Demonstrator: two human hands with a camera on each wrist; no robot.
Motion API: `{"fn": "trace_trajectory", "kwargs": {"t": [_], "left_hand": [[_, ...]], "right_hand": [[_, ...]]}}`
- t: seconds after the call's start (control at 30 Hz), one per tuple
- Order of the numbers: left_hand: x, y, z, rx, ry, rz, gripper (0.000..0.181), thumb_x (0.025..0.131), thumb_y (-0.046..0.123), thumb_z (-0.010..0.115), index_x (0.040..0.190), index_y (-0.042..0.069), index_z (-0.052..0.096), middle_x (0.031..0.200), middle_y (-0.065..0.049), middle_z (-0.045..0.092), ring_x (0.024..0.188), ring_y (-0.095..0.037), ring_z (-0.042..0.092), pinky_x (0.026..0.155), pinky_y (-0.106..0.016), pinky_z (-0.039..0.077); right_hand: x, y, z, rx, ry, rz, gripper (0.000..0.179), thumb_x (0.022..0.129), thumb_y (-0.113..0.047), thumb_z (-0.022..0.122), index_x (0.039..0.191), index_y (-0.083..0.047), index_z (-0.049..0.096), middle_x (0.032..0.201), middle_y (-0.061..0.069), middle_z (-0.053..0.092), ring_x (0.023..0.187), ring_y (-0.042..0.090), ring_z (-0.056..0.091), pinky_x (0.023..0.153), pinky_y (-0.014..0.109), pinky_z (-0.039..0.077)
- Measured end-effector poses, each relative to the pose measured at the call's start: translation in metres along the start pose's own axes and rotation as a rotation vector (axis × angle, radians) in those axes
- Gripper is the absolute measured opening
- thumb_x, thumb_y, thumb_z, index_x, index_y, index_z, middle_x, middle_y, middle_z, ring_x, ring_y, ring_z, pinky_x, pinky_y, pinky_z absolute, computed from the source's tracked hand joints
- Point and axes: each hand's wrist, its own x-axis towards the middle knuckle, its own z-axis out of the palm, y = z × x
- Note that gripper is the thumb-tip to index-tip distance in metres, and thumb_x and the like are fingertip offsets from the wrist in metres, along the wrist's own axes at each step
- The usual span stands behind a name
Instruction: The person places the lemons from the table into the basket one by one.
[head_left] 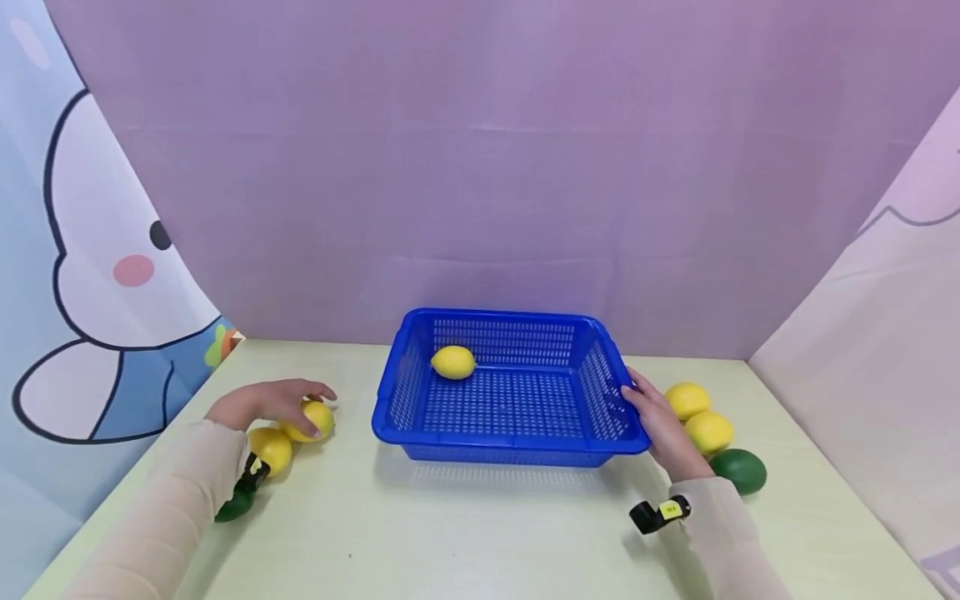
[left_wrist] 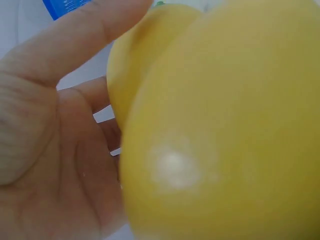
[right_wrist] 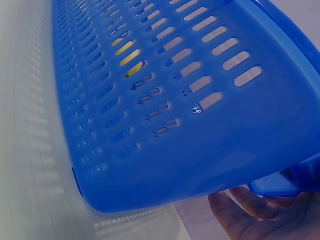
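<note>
A blue plastic basket with slotted walls stands on the table, and a lemon lies inside it toward the back left. My right hand grips the basket's right rim; the right wrist view shows its fingers under the rim. On the left, my left hand holds a lemon between thumb and fingers, low at the table. Closer to the wrist lies a second lemon, which fills much of the left wrist view. A dark green fruit is partly hidden under the left forearm.
Beyond the right hand, two lemons and another dark green fruit lie in a row on the pale table. A purple cloth hangs behind, with printed cloths at both sides.
</note>
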Motion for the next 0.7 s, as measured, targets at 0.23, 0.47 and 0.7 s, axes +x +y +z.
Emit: {"fn": "trace_trajectory", "kwargs": {"t": [0.23,0.47,0.7], "left_hand": [[0.0011,-0.0014,0.0013,0.000,-0.013,-0.038,0.069,0.072,0.026,0.078,0.133,0.011,0.050,0.137,-0.023,0.042,0.115,-0.039,0.040,0.097,-0.067,0.026],[0.0007,-0.0010,-0.0004,0.011,-0.034,-0.030,0.065,0.070,0.018,0.077,0.130,0.010,0.052,0.128,-0.017,0.048,0.107,-0.034,0.043,0.094,-0.061,0.033],[0.0005,0.0009,-0.0021,-0.009,-0.052,-0.070,0.064,0.069,0.014,0.078,0.128,0.011,0.053,0.121,-0.014,0.049,0.100,-0.031,0.045,0.088,-0.054,0.038]], "right_hand": [[-0.0003,-0.0007,0.0007,-0.008,0.001,0.002,0.057,0.103,-0.025,0.032,0.152,-0.012,0.007,0.142,0.025,0.029,0.089,0.006,0.055,0.077,0.024,0.050],[-0.0005,-0.0020,0.0012,-0.018,-0.001,0.010,0.056,0.103,-0.026,0.031,0.152,-0.014,0.007,0.145,0.024,0.027,0.093,0.009,0.053,0.077,0.024,0.049],[-0.0005,-0.0008,0.0009,-0.028,0.006,0.016,0.056,0.103,-0.027,0.030,0.152,-0.015,0.008,0.146,0.024,0.027,0.095,0.011,0.053,0.078,0.025,0.049]]}}
